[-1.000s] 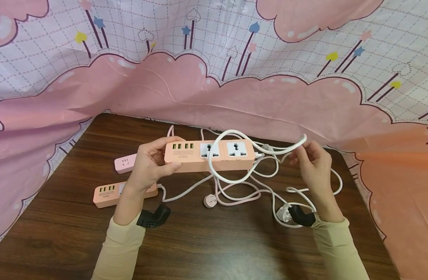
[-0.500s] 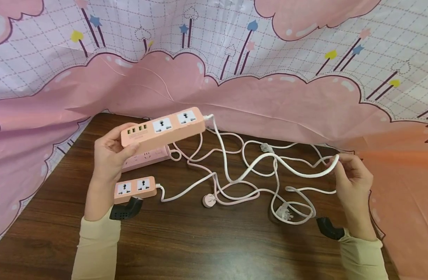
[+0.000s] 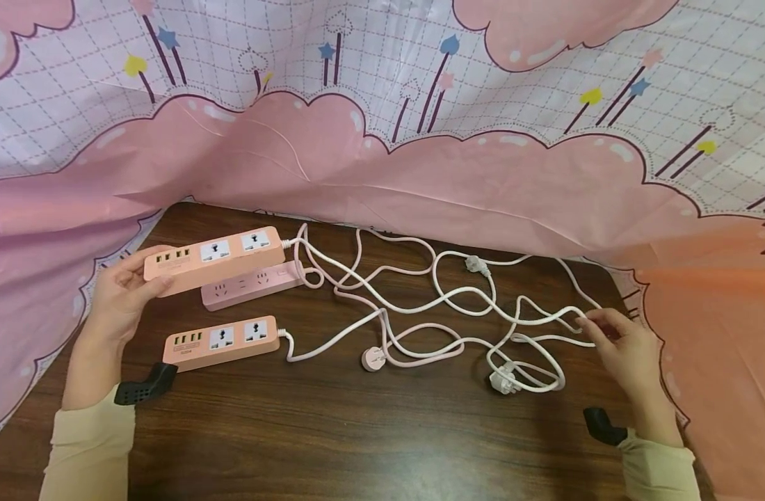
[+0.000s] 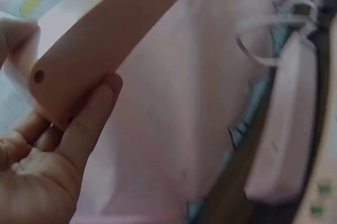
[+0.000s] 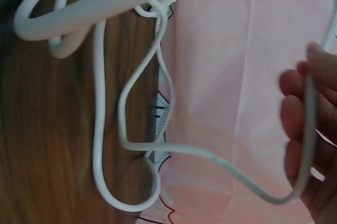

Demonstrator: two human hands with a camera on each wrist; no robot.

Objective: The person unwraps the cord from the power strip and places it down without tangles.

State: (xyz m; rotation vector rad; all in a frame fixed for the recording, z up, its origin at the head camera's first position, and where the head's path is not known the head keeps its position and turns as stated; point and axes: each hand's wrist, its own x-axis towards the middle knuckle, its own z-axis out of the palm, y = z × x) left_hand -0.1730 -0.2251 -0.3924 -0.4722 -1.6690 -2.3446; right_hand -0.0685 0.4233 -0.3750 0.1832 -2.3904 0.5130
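My left hand [image 3: 122, 296] grips the left end of a peach power strip [image 3: 222, 261], raised above the table with its sockets and USB ports facing up. In the left wrist view, thumb and fingers clasp the end of this power strip [image 4: 110, 34]. On the far right my right hand [image 3: 629, 351] pinches a white cord [image 3: 407, 310] that runs across from that strip. The cord [image 5: 309, 129] lies along the fingers in the right wrist view. A pink power strip [image 3: 232, 291] lies partly behind the raised one. Nearer me rests a second peach power strip [image 3: 232, 353].
Pink and white cords tangle across the middle and right of the dark wooden table [image 3: 357, 445]. Among them lie a round pink plug [image 3: 373, 359], a clear-white plug [image 3: 503, 379] and another plug [image 3: 475, 264]. A patterned curtain [image 3: 420, 181] hangs behind and beside the table.
My left hand has carried the peach power strip left and then lowered it. My right hand has moved right and down with the cord, drawing its loop out into a long wavy line.
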